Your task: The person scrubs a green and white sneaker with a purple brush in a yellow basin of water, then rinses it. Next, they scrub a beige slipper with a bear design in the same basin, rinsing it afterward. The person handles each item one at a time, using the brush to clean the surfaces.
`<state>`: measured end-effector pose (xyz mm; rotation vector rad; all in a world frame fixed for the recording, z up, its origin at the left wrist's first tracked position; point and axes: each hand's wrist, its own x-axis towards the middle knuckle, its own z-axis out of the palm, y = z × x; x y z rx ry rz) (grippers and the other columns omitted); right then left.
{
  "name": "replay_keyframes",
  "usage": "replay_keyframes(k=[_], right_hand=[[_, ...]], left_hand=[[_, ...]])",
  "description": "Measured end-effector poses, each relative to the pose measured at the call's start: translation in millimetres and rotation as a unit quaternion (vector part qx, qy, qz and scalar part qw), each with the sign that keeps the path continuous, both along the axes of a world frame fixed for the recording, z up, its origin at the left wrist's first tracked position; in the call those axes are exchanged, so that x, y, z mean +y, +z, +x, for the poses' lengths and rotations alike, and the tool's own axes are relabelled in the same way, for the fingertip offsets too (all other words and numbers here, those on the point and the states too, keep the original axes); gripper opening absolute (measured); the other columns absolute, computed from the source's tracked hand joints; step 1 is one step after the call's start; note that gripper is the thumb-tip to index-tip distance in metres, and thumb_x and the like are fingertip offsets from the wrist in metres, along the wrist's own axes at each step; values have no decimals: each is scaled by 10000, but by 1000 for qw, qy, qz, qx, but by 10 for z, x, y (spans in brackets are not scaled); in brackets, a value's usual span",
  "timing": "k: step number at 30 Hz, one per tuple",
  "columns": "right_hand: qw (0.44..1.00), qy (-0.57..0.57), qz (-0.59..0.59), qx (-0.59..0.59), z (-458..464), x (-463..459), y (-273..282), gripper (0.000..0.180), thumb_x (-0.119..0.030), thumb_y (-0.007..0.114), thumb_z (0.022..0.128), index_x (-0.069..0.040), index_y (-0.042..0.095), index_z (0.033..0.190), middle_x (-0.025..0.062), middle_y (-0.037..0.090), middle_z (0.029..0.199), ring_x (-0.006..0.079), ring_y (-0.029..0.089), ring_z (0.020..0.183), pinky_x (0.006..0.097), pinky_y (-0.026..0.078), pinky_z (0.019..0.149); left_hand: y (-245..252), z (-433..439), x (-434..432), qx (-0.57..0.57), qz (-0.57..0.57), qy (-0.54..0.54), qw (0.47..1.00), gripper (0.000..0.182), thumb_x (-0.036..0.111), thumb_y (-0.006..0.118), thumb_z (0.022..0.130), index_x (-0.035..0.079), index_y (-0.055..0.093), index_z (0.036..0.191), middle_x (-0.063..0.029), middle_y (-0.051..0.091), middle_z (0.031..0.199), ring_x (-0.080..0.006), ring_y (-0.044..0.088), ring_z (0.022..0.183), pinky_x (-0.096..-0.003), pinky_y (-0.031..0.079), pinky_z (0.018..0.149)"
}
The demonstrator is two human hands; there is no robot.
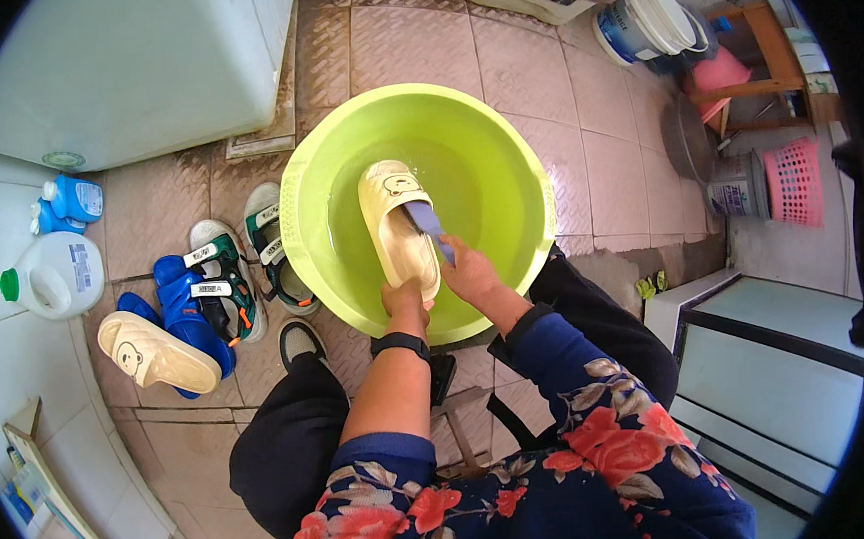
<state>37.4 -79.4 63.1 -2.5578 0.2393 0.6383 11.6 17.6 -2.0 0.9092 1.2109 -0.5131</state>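
Note:
A cream slide slipper [387, 212] with a bear face on its strap is held over a lime-green plastic basin [504, 279] with water in it. My left hand [405, 300] grips the slipper by its heel end. In my right hand [471, 273] is a purple-handled scrub brush [427, 225], its head at the footbed just below the strap opening. The bristles are mostly hidden by the brush's own back. A matching cream slipper [171, 355] rests on blue slippers [182, 302] on the tiled floor, left of the basin.
Strapped sandals [234, 283] stand between the blue slippers and the basin. Along the left wall are a clear jug with a green cap [57, 277] and blue bottles [74, 200]. A white bucket [644, 22], wooden stool [759, 51] and pink basket [794, 182] line the right side.

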Motion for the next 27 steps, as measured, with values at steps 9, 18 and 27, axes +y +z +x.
replay_keyframes(k=[9, 18, 27], right_hand=[[995, 42, -83, 23, -84, 298, 97, 259, -246, 447, 796, -121, 437, 1022, 175, 581, 716, 348, 569, 690, 442, 448, 605], [991, 77, -107, 2, 335, 240, -113, 233, -225, 429, 795, -107, 422, 997, 176, 578, 717, 340, 574, 697, 455, 451, 606], [981, 123, -139, 59, 162, 355, -40, 218, -202, 431, 785, -115, 420, 985, 166, 588, 697, 344, 580, 668, 437, 461, 580]], left_hand=[[69, 41, 8, 22, -22, -21, 999, 372, 51, 540, 755, 58, 334, 1064, -125, 468, 1033, -277, 534, 827, -422, 503, 592], [-51, 16, 4, -18, -108, -13, 994, 438, -8, 527, 746, 50, 266, 1093, -161, 449, 1056, -305, 542, 833, -414, 505, 604], [10, -22, -42, 20, 36, -19, 999, 486, -41, 522, 732, 98, 239, 1102, -122, 414, 1091, -272, 522, 864, -400, 501, 572]])
